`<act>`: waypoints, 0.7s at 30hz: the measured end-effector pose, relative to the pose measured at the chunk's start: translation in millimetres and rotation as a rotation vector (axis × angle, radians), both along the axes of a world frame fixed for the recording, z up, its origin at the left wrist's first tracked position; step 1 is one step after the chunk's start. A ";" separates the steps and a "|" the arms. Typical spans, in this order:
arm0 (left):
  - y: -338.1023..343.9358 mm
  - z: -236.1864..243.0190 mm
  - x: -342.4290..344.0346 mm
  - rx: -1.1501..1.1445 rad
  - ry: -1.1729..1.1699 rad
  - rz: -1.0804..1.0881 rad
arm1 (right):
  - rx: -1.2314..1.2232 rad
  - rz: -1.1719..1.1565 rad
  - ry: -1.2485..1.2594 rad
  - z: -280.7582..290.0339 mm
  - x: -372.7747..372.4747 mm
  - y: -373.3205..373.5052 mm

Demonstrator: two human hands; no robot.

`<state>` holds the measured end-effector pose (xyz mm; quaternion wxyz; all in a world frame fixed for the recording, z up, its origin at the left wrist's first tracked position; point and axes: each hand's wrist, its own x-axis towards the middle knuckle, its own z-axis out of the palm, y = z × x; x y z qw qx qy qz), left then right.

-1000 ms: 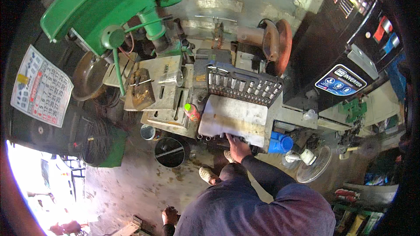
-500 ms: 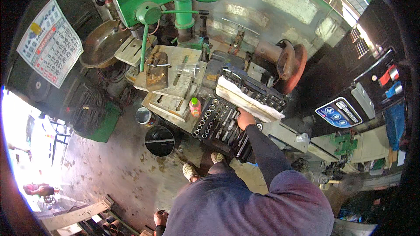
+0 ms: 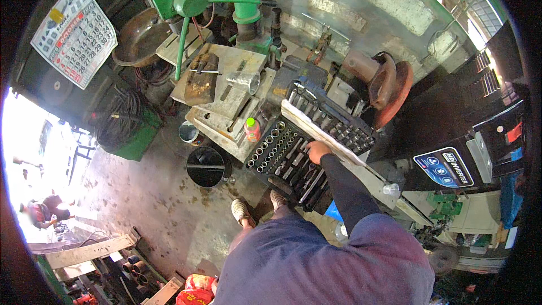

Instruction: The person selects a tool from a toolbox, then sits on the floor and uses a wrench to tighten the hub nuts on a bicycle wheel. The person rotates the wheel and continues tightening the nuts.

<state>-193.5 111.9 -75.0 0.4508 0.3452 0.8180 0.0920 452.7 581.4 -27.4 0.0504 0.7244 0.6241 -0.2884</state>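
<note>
Right hand [image 3: 319,151] nearer, tray [image 3: 297,129] at its 8 o'clock, long axis 10-to-4; grip unclear. Left hand [image 3: 214,286] mostly hidden, can't tell.

Daylight glares white through the opening [image 3: 34,135] at far left; indoors is dimmer, and edges bend into black.

Socket case [image 3: 323,202]: black, opened flat-hinged, set slantwise.
Lower tray sockets [image 3: 263,145]: bright chrome, graded rows, mouths up, left side.
Long tools [image 3: 313,186]: slotted side by side, tray's right.
Lid [image 3: 336,107]: tilted up behind, rows filled.
White sheet [image 3: 307,125]: near edge-on, between lid and tray.
</note>
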 end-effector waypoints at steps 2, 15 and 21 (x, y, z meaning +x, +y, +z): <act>-5.2 2.7 4.0 -0.016 0.022 -0.028 | -0.022 -0.008 0.020 3.2 -2.7 -5.0; 58.3 48.8 16.0 0.007 0.077 0.047 | 0.312 0.916 -0.029 -18.7 -57.8 -82.8; 67.9 55.6 36.6 0.043 0.262 0.071 | 0.194 0.902 -0.056 -42.8 -24.2 -99.6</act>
